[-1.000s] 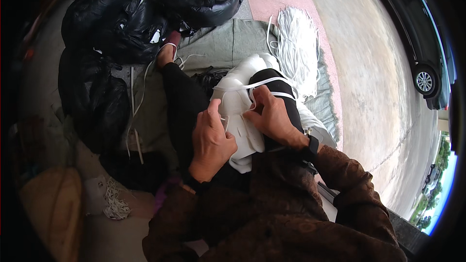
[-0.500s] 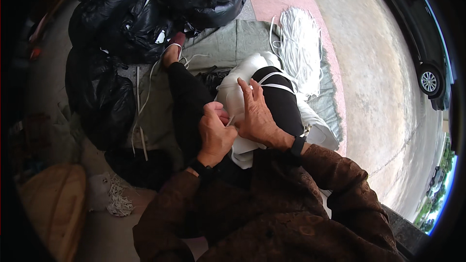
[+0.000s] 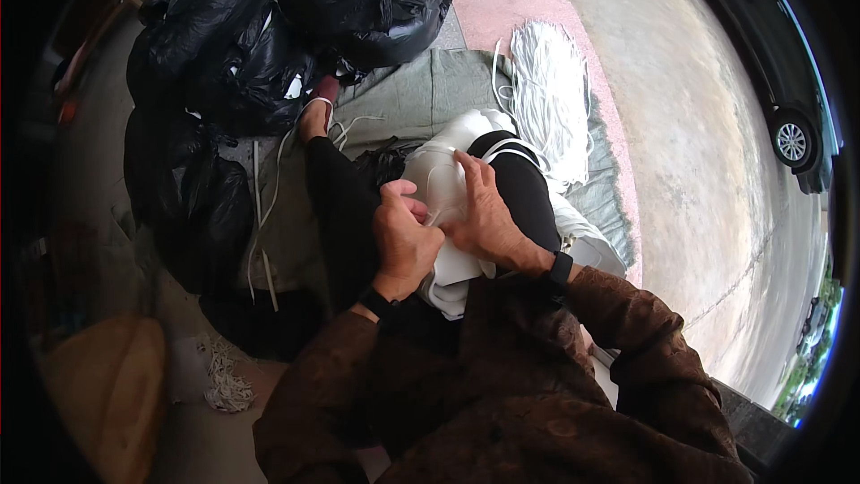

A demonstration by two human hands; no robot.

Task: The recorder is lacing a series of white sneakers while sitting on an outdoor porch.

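Over my right thigh lies a stack of smooth white molded pieces (image 3: 439, 175), soft-looking and nested together. My left hand (image 3: 403, 237) is closed at their near left side, thumb and fingers pinching a thin white cord (image 3: 435, 215), of which only a short bit shows. My right hand (image 3: 493, 224) lies against the piece, its thumb meeting the left thumb and its first fingers stretched up over the white surface. The thumb's grip there is partly hidden. White loops of cord (image 3: 515, 145) run around my black-clad right thigh beyond the hand.
A thick bundle of white cords (image 3: 548, 99) lies on the grey-green cloth (image 3: 421, 81), far right. Stuffed black plastic bags (image 3: 210, 54) crowd the far left. A wooden stool (image 3: 107, 394) and a heap of cord scraps (image 3: 226, 376) are near left. A car (image 3: 788, 99) stands outside at right.
The whole view has shifted slightly. My right fingers, raised and spread before, now lie lower and closer together over the white piece. Both thumbs are still together at the cord.
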